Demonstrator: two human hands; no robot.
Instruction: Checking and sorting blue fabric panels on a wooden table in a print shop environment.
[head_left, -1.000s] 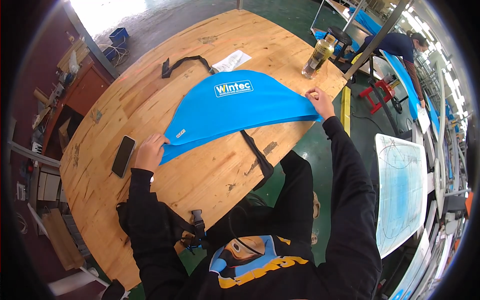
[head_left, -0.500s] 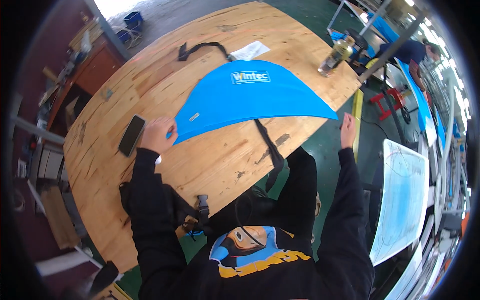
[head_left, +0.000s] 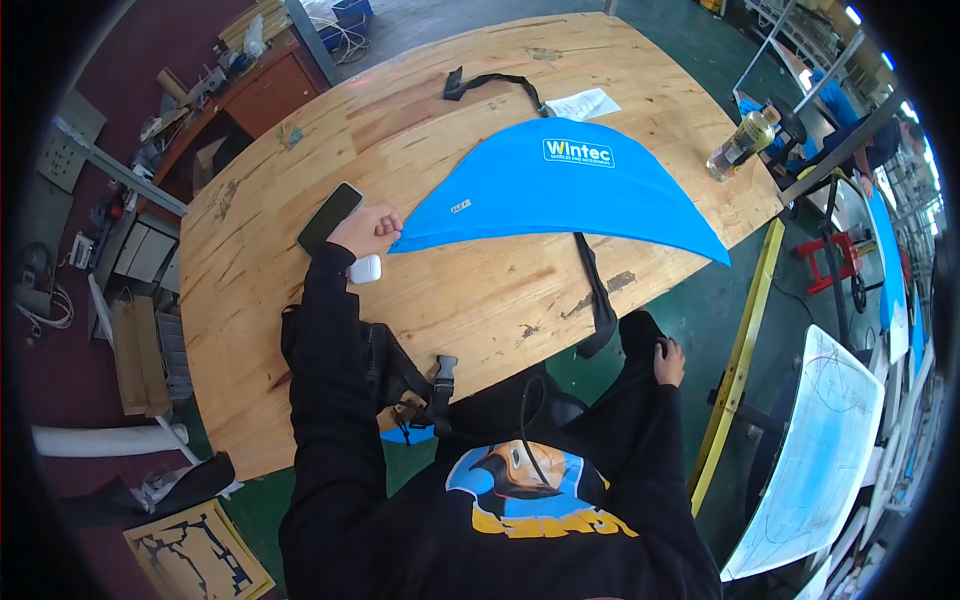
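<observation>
A blue crescent-shaped fabric panel (head_left: 560, 195) lies flat on the round wooden table (head_left: 470, 290), its long axis running left to right, one tip pointing at the left hand (head_left: 366, 230) and the other reaching past the table's right edge. The left hand is curled and pinches that near tip. The right hand (head_left: 668, 362) hangs below the table edge, off the panel, fingers loosely bent around nothing. A white rectangular label sits near the panel's upper curve, a small white tag near its left tip. A black strap (head_left: 598, 295) runs out from under it. A black phone (head_left: 329, 217) lies beside the left hand, a white paper slip (head_left: 583, 104) and a bottle (head_left: 741, 146) farther off.
</observation>
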